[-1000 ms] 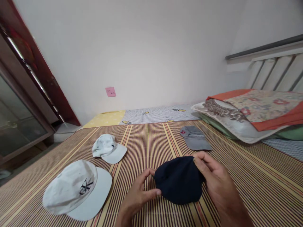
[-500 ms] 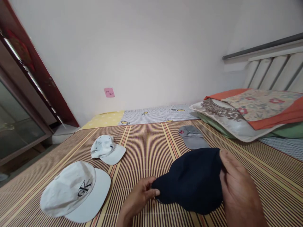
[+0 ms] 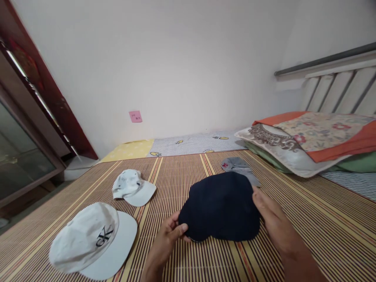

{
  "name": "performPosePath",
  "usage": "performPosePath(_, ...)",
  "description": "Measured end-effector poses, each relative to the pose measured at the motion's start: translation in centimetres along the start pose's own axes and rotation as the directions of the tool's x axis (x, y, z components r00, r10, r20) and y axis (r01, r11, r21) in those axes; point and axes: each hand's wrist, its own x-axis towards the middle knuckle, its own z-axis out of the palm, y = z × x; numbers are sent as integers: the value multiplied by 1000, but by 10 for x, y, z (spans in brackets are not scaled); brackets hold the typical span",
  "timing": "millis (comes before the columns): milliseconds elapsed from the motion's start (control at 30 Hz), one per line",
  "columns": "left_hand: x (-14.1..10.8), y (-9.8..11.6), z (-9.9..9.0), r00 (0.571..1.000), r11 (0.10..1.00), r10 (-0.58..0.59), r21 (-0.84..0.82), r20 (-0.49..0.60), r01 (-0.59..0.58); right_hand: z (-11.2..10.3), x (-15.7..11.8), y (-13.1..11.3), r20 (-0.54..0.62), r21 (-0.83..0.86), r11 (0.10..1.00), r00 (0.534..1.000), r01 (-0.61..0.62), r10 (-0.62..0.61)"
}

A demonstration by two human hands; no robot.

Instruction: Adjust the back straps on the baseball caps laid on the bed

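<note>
A dark navy cap (image 3: 221, 207) is held between my two hands, low over the striped mat. My left hand (image 3: 169, 237) pinches its brim at the left, thumb on top. At the crown's right edge, my right hand (image 3: 274, 219) grips the cap, its fingertips partly hidden behind the fabric. Beyond the navy cap lies a grey cap (image 3: 239, 166) with a small red mark, partly covered from view. To the left rest a large white cap (image 3: 85, 239) with black letters and, farther back, a smaller white cap (image 3: 133, 188) with small dark marks.
The striped mat (image 3: 176, 172) covers the bed. Stacked pillows (image 3: 317, 137) lie at the right, near a white radiator (image 3: 337, 90). A pink note (image 3: 135, 116) is stuck on the wall. A glass-fronted cabinet (image 3: 23, 145) stands at the left.
Both hands have moved the navy cap left and slightly farther away. The cap now looks flatter and wider, and hides part of the grey cap's brim.
</note>
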Motion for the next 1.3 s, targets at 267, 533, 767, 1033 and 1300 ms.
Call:
performPosePath(267, 2, -9, -1, 994, 996, -52, -64, 93, 58, 14, 1, -8, 101, -123, 992, 995, 25, -12)
performPosePath(533, -5, -4, -35, 994, 997, -66, 22, -82, 68, 24, 10, 18, 101, -287, 958, 995, 5, 25)
performPosePath(767, 9, -7, -77, 791, 976, 99, -96, -603, -195, 33, 8, 15, 214, -220, 975, 974, -31, 79)
performPosePath(1033, 36, -11, -106, 527, 810, -76, -361, -846, -463, 40, 5, 27, 333, -163, 983, 933, -86, 136)
performPosePath(1300, 51, -35, -108, 532, 729, -383, -601, -755, -328, 45, 17, 79, 258, 78, 960, 935, -269, 241)
